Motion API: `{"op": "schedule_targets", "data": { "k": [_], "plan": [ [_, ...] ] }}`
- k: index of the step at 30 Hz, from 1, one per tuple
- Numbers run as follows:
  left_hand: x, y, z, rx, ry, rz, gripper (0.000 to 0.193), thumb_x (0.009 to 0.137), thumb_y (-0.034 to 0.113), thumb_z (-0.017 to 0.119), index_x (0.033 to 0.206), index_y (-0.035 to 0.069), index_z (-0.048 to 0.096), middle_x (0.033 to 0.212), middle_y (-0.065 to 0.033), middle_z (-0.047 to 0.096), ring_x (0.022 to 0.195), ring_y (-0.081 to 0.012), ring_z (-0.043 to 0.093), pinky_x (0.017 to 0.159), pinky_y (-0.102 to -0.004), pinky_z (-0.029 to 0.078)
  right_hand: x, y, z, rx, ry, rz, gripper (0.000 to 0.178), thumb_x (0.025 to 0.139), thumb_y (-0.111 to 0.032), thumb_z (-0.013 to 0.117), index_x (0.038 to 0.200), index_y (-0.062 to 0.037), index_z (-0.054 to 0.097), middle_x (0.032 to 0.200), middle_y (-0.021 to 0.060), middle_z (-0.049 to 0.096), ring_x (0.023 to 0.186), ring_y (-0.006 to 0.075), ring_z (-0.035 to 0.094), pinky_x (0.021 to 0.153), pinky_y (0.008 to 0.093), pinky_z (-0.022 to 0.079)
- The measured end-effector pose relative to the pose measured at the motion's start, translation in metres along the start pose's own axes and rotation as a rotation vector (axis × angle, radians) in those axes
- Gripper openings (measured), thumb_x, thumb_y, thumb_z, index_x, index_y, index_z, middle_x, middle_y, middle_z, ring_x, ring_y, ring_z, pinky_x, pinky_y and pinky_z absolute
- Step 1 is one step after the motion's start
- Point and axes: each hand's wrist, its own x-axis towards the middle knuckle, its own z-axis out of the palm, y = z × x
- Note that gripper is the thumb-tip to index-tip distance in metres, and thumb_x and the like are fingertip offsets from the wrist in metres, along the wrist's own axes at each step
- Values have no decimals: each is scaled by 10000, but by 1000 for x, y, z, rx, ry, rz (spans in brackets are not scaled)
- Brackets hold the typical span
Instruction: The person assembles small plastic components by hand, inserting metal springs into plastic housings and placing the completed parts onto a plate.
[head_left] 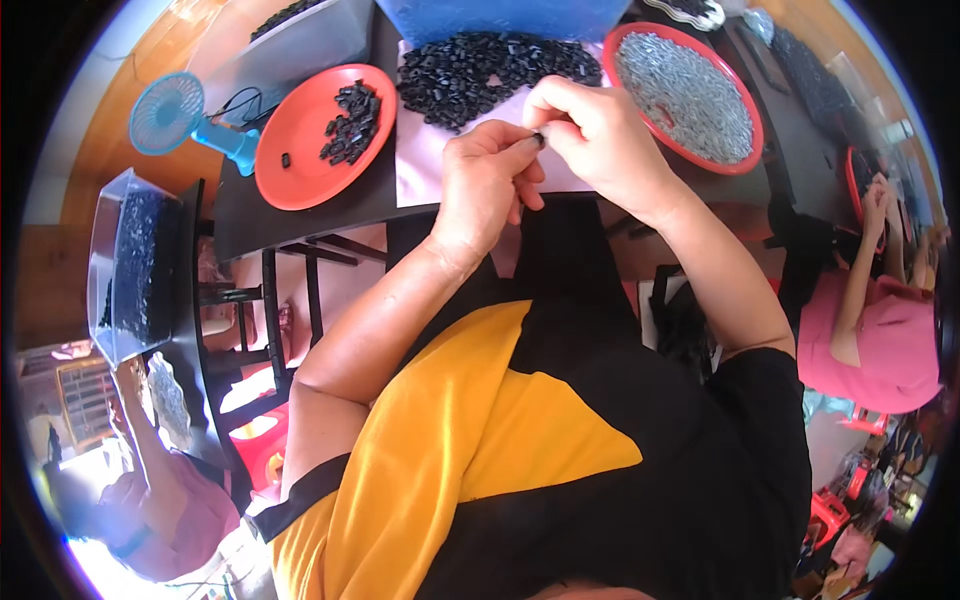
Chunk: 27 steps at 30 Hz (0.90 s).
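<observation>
My left hand (490, 175) and my right hand (590, 125) meet above the near part of a pale pink cloth (420, 175). Between the left thumb and forefinger is a small black piece (540, 138), mostly covered by the fingertips. My right fingers pinch at the same spot. Just beyond the hands, a heap of small black plastic pieces (480, 75) spreads over the cloth. On the left, a red plate (285, 125) carries a cluster of similar black pieces (355, 122) and a lone one. A red-rimmed plate (755, 120) of small silvery metal parts (680, 95) stands to the right.
A small blue fan (168, 112) stands left of the red plate. Behind are a clear bin (325, 45) and a blue bin (500, 15). At far left, a clear box (135, 260) holds dark pieces. Other people (870, 330) sit at both sides.
</observation>
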Motion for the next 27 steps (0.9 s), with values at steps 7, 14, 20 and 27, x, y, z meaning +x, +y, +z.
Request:
{"op": "schedule_targets", "data": {
  "k": [7, 14, 20, 27],
  "plan": [
    [14, -7, 13, -11, -58, 29, 147, 890, 125, 603, 903, -18, 635, 657, -74, 617, 444, -145, 582, 332, -268, 390, -5, 7, -13, -3, 37, 110, 148, 823, 108, 567, 912, 1, 617, 766, 42, 651, 726, 87, 618, 667, 248, 490],
    [12, -6, -9, 7, -53, 27, 153, 897, 128, 620, 931, -21, 629, 669, -77, 626, 488, -142, 609, 362, -257, 410, 10, 17, -1, 260, -121, 294, 111, 865, 91, 564, 931, 17, 614, 850, 11, 650, 812, 74, 609, 751, 225, 481],
    [13, -11, -8, -7, -104, 65, 151, 887, 108, 617, 909, -40, 628, 646, -86, 620, 470, -143, 590, 386, -270, 422, 6, 23, -3, 324, -90, 336, 111, 841, 86, 581, 891, -7, 615, 815, -14, 607, 761, 55, 558, 711, 200, 438],
    [24, -18, 4, -21, -113, 143, 132, 831, 71, 609, 860, -55, 636, 638, -87, 612, 489, -149, 597, 429, -283, 468, 0, 23, -13, 421, -7, 400, 124, 842, 9, 585, 949, -14, 643, 872, -5, 627, 819, 82, 579, 734, 222, 455]
  ]
}}
